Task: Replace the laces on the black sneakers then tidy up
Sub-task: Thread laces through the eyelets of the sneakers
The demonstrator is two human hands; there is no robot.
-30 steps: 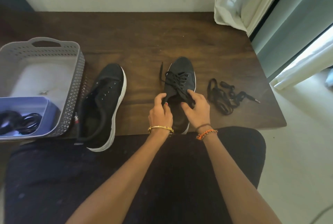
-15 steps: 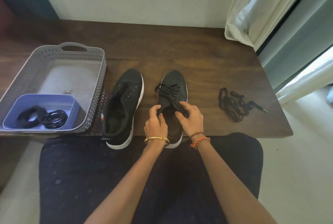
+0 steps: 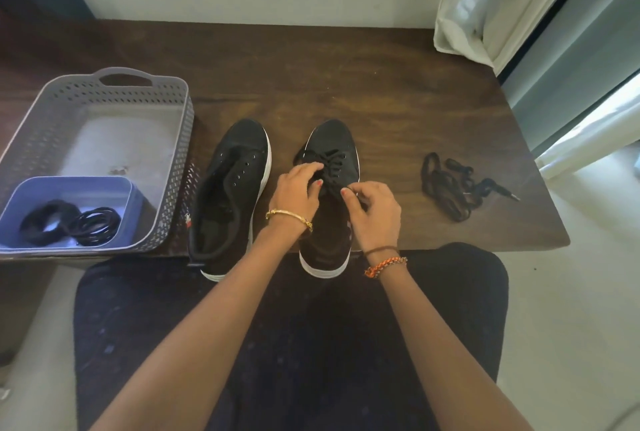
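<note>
Two black sneakers with white soles stand side by side on the dark wooden table (image 3: 381, 91). The left sneaker (image 3: 230, 195) has empty eyelets and no lace. The right sneaker (image 3: 332, 143) carries a black lace (image 3: 332, 162) through its eyelets. My left hand (image 3: 299, 193) pinches the lace on the left side of the tongue. My right hand (image 3: 372, 210) pinches the lace on the right side, fingers curled. A loose pile of black laces (image 3: 457, 184) lies on the table to the right.
A grey perforated basket (image 3: 169, 139) stands at the left, holding a blue tub (image 3: 131, 208) with coiled black laces (image 3: 69, 226). A white curtain (image 3: 502, 4) hangs over the table's far right corner. My lap in dark cloth fills the foreground.
Both hands have moved up from the shoe's opening to the lacing. The head view has shifted, so the shoes and basket sit further right in the frame.
</note>
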